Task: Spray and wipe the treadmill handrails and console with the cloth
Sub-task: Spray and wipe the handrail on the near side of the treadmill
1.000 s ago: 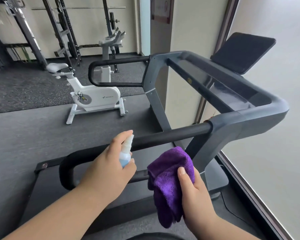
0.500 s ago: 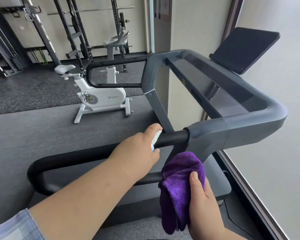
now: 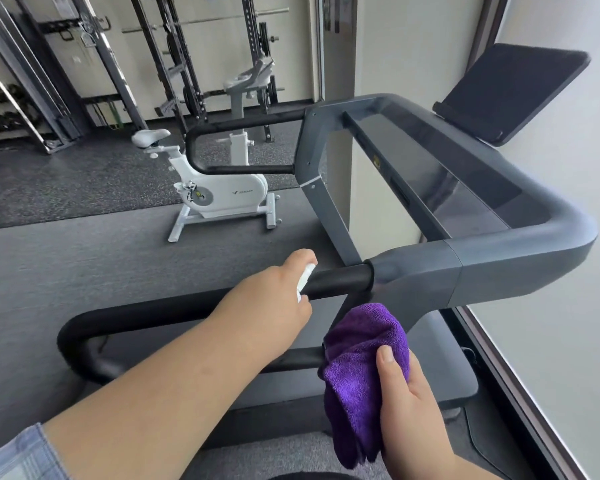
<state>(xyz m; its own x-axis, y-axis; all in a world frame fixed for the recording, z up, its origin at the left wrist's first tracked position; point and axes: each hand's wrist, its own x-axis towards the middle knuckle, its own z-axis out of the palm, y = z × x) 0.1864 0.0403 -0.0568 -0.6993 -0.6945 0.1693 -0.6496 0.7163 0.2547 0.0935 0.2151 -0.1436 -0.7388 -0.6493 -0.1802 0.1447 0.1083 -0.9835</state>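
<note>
My left hand (image 3: 274, 299) grips the spray bottle (image 3: 305, 277) against the near black handrail (image 3: 340, 279). My right hand (image 3: 400, 396) clutches the purple cloth (image 3: 357, 348) just below it. The grey console (image 3: 465, 188) lies beyond.

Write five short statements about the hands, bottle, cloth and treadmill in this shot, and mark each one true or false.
1. The left hand holds a spray bottle close to the near handrail. True.
2. The right hand grips a purple cloth. True.
3. The cloth is spread over the console. False: it is bunched in the right hand, below the handrail.
4. The exercise bike is black. False: it is white.
5. The tablet screen is dark. True.
</note>
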